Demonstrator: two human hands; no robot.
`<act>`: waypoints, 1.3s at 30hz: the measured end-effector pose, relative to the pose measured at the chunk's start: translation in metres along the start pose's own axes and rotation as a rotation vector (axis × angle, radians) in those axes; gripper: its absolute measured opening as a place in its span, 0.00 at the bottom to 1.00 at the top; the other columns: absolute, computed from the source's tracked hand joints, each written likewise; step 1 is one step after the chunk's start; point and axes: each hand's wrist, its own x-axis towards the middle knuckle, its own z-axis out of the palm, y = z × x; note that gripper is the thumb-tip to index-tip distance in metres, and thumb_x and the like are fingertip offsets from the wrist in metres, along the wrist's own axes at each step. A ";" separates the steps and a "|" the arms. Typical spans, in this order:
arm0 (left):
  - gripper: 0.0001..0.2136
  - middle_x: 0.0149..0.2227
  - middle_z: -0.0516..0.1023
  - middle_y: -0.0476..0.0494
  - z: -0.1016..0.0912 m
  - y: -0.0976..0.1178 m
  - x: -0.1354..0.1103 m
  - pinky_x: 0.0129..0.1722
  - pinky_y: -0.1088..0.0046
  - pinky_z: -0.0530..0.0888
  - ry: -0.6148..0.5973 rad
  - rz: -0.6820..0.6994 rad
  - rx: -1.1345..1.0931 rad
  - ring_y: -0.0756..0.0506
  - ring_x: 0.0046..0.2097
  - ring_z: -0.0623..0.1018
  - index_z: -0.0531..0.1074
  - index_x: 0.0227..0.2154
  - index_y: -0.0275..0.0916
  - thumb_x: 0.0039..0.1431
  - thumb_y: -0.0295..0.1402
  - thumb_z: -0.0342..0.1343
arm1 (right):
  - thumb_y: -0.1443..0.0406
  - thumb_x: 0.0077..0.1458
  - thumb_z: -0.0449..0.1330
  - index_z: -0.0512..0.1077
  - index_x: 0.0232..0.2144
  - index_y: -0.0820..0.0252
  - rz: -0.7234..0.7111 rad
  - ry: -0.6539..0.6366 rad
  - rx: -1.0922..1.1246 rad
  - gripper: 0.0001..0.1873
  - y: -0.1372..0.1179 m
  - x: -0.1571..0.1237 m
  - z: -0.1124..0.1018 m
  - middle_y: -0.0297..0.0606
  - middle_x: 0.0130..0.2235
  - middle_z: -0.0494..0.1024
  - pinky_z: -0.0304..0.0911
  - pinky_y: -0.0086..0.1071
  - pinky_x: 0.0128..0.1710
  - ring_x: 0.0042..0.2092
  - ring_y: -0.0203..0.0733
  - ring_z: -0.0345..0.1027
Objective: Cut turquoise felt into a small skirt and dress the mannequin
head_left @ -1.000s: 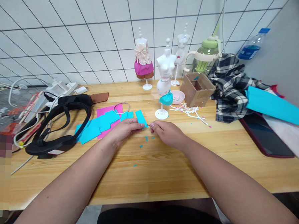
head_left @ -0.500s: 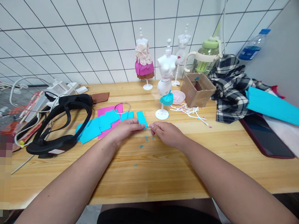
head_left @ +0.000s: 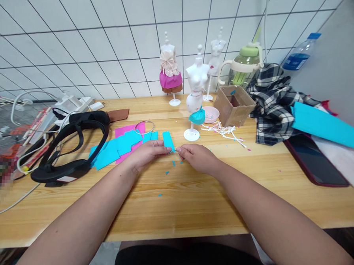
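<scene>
My left hand (head_left: pixel 147 153) pinches the near end of a small turquoise fabric strip (head_left: pixel 167 140) just above the wooden table (head_left: pixel 191 196). My right hand (head_left: pixel 198 157) is closed in a pinch right beside that same end, its fingertips almost touching the left ones; what it holds is too small to make out. Tiny turquoise scraps (head_left: pixel 167 172) lie on the wood below my hands. A white mannequin (head_left: pixel 195 90) with a turquoise skirt stands just behind.
Turquoise and pink fabric pieces (head_left: pixel 119 145) lie to the left, beside a black headset (head_left: pixel 72 146) and cables. Behind stand two more mannequins, one in a pink dress (head_left: pixel 170 71), a pink bowl (head_left: pixel 210 114), a cardboard box (head_left: pixel 233 104), a green jug (head_left: pixel 246 65) and a plaid cloth (head_left: pixel 270 102).
My hands have stayed together on the strip, with only a slight shift of the fingertips. Nothing else has moved.
</scene>
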 end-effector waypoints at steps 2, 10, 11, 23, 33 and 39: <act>0.10 0.35 0.83 0.40 0.000 0.000 0.000 0.47 0.64 0.74 -0.004 -0.006 0.007 0.41 0.41 0.80 0.81 0.31 0.37 0.45 0.36 0.69 | 0.52 0.64 0.45 0.68 0.26 0.58 -0.005 -0.002 -0.001 0.22 0.000 0.000 0.000 0.34 0.29 0.74 0.52 0.29 0.32 0.33 0.38 0.64; 0.10 0.35 0.83 0.39 -0.003 -0.003 0.001 0.47 0.63 0.75 -0.008 -0.012 0.001 0.40 0.42 0.80 0.81 0.31 0.37 0.45 0.36 0.69 | 0.52 0.64 0.46 0.67 0.25 0.58 -0.029 -0.007 -0.016 0.22 0.003 0.001 -0.001 0.33 0.28 0.72 0.51 0.29 0.31 0.32 0.37 0.63; 0.10 0.35 0.83 0.39 -0.003 -0.003 0.001 0.47 0.63 0.75 -0.012 -0.014 0.002 0.40 0.42 0.81 0.81 0.31 0.37 0.45 0.36 0.69 | 0.52 0.64 0.46 0.66 0.25 0.58 -0.031 -0.008 -0.019 0.22 0.003 0.001 -0.001 0.33 0.27 0.72 0.51 0.29 0.31 0.32 0.37 0.63; 0.10 0.32 0.81 0.42 -0.002 -0.002 0.001 0.42 0.65 0.74 0.023 -0.018 0.000 0.42 0.37 0.79 0.79 0.27 0.38 0.42 0.36 0.70 | 0.50 0.65 0.45 0.66 0.24 0.58 -0.014 -0.026 -0.097 0.24 0.004 0.002 -0.002 0.33 0.27 0.72 0.49 0.29 0.29 0.30 0.37 0.62; 0.16 0.27 0.72 0.53 -0.019 -0.005 0.020 0.36 0.75 0.71 0.530 0.275 -0.220 0.52 0.30 0.72 0.66 0.23 0.39 0.39 0.36 0.69 | 0.52 0.62 0.53 0.74 0.45 0.53 -0.310 -0.001 -0.248 0.17 -0.012 -0.013 0.015 0.37 0.36 0.81 0.57 0.31 0.35 0.37 0.42 0.72; 0.12 0.26 0.71 0.52 -0.043 -0.015 0.032 0.32 0.74 0.64 0.728 0.466 0.235 0.50 0.28 0.67 0.72 0.27 0.40 0.48 0.43 0.62 | 0.67 0.65 0.45 0.67 0.58 0.64 -0.916 -0.017 -0.376 0.22 -0.033 -0.038 0.064 0.47 0.64 0.65 0.53 0.38 0.61 0.63 0.47 0.58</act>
